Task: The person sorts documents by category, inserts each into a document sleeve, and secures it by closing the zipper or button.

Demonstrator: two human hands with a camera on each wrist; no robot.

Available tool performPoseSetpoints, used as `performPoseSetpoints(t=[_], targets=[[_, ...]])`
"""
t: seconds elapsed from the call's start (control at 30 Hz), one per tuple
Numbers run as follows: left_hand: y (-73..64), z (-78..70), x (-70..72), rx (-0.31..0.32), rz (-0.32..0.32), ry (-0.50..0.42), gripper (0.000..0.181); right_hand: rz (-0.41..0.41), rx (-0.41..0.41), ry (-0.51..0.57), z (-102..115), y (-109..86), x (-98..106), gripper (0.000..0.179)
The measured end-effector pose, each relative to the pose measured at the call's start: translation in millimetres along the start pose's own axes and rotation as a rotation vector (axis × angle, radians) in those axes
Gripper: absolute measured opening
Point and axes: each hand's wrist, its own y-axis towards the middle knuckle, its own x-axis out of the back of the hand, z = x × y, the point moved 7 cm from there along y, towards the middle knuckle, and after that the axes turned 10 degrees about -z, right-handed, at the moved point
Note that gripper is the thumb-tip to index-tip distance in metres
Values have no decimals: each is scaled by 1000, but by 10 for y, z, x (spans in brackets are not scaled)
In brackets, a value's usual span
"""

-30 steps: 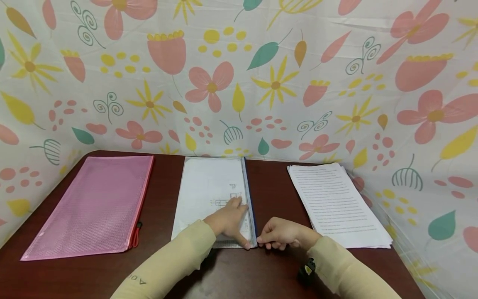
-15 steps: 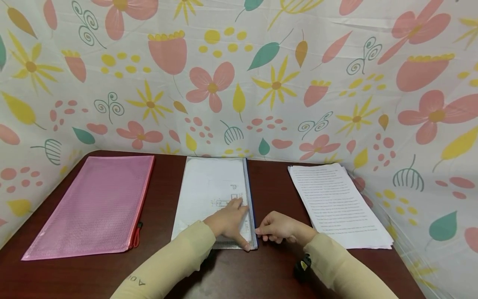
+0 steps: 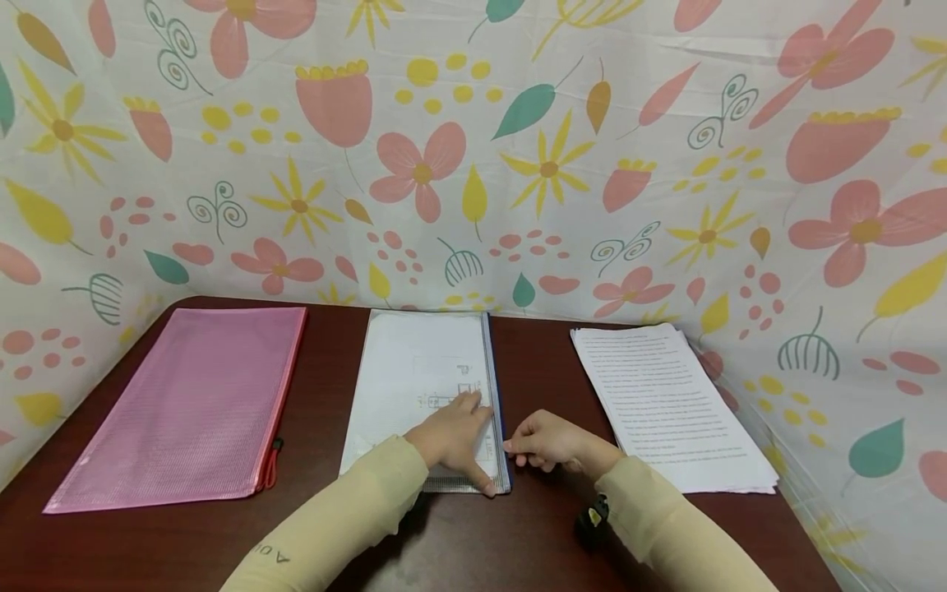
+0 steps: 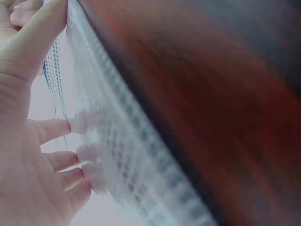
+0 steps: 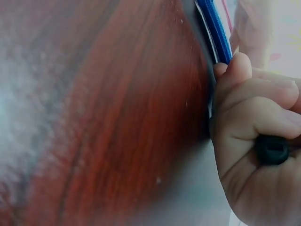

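Observation:
A clear mesh zip folder [image 3: 414,353] with a blue zipper edge lies in the middle of the table, white papers with line drawings showing through it. My left hand [image 3: 455,436] rests on its lower right part, fingers spread and straight, thumb near the bottom edge. At the blue zipper [image 5: 217,30] on the folder's right side, my right hand [image 3: 551,444] pinches the zipper pull between thumb and index finger, the pull itself mostly hidden. A dark bead [image 5: 273,149] sits in that hand's curled palm.
To the left lies a pink mesh zip folder [image 3: 192,395] with a red zipper and a red cord loop [image 3: 270,469]. A stack of printed paper [image 3: 666,403] lies on the right. Behind the dark wooden table [image 3: 459,543] hangs a flowered curtain [image 3: 473,148].
My right hand has slid from the folder's lower right corner a short way up along the blue zipper edge. The left hand has stayed in place on the folder.

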Motion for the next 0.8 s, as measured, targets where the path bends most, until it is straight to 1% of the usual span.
performPoseSetpoints(t=[0.1, 0.23, 0.33, 0.5, 0.63, 0.8], targets=[[-1, -13, 6, -8, -4, -2, 122, -13, 20, -22, -8, 22, 23, 28], [-14, -19, 18, 0, 0, -17, 122, -22, 51, -43, 5, 37, 39, 29], [-28, -23, 25, 4, 3, -28, 123, -20, 66, -27, 27, 36, 40, 29], [-38, -16, 28, 2, -3, -48, 122, -34, 43, 29, 14, 55, 46, 27], [-38, -14, 36, -4, -6, -58, 122, -81, 18, 49, 9, 88, 79, 26], [-35, -15, 35, -12, -14, -47, 122, -144, -17, 76, -21, 138, 121, 27]])
